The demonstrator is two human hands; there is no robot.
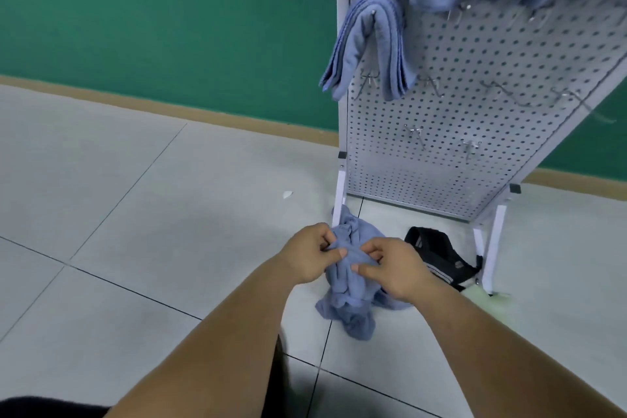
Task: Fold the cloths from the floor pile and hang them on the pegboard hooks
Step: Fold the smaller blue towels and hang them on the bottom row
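At lower centre of the frame my left hand (310,256) pinches the top of a crumpled blue cloth (349,285), fingers closed on it. Just right of it, my right hand (395,268) grips the same bunched edge; the cloth droops toward the tiled floor (135,214). Right of that lies a black bag (437,256) by the pegboard (458,132) leg, and folded blue cloths (369,44) hang on hooks above.

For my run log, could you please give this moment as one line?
step: picking up cloth | left hand: pinching cloth | right hand: pinching cloth | pegboard: folded cloths hung, lower hooks free
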